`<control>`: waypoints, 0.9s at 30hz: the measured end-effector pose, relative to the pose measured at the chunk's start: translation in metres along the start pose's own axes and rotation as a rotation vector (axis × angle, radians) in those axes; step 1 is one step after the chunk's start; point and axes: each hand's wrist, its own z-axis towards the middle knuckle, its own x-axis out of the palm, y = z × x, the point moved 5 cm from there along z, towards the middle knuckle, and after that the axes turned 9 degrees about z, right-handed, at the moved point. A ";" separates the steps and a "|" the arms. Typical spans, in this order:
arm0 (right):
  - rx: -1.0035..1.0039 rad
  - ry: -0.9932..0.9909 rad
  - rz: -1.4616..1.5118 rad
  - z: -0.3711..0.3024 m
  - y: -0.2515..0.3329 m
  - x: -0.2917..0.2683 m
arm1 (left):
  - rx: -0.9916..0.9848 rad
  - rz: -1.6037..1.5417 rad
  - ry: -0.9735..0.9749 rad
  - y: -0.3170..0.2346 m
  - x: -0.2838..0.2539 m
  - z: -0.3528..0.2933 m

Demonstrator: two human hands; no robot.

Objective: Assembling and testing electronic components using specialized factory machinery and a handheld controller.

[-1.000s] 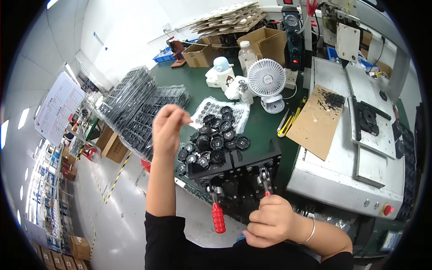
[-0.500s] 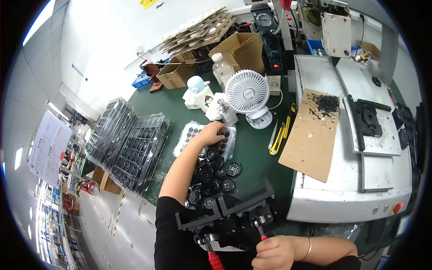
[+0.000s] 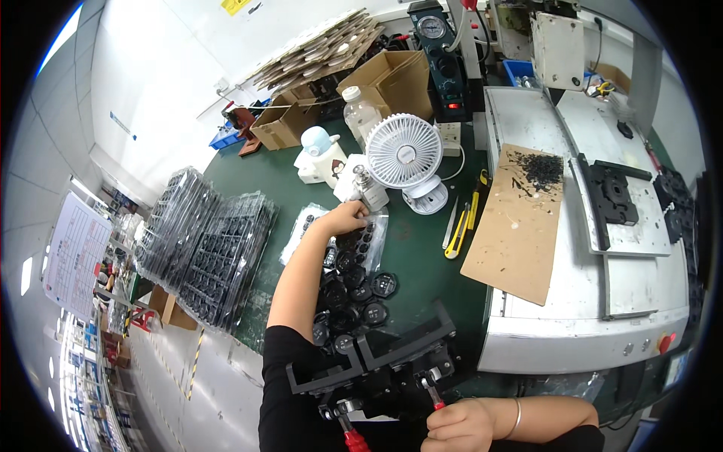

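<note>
My left hand (image 3: 346, 218) reaches over small black round parts (image 3: 357, 239) lying on clear plastic packaging (image 3: 381, 226). Its fingers are curled downward, and what they pinch, if anything, is hidden. Just nearer to me, larger black round parts (image 3: 352, 292) lie in a loose heap. Close to my body stands a black clamping fixture (image 3: 376, 361) with two toggle clamps. My right hand (image 3: 459, 426) is closed around the red handle (image 3: 437, 404) of its right clamp. The left clamp's red handle (image 3: 355, 440) is untouched.
Stacked clear trays (image 3: 226, 260) stand left on the green table. Beyond my left hand are a white fan (image 3: 405, 153), a glass bottle (image 3: 369, 188) and a plastic bottle (image 3: 361, 117). A yellow cutter (image 3: 461, 230) lies beside a cardboard sheet (image 3: 520, 241) on the machine (image 3: 572, 346).
The whole view has shifted slightly, moving the scene left. My left hand's fingers have drawn back a little over the small black parts. My right hand stays on the red handle.
</note>
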 end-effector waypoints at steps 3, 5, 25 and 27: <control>-0.003 -0.003 -0.015 -0.001 0.000 0.000 | -0.109 -0.083 0.074 -0.006 0.003 0.001; -0.015 -0.014 -0.023 -0.002 0.000 -0.001 | -0.121 -0.087 0.049 -0.010 0.000 0.000; -0.031 -0.016 -0.055 -0.006 0.002 0.000 | -0.097 -0.090 -0.495 -0.028 -0.080 -0.069; -0.034 -0.020 -0.050 -0.005 0.004 0.001 | -0.114 -0.097 -0.498 -0.024 -0.083 -0.074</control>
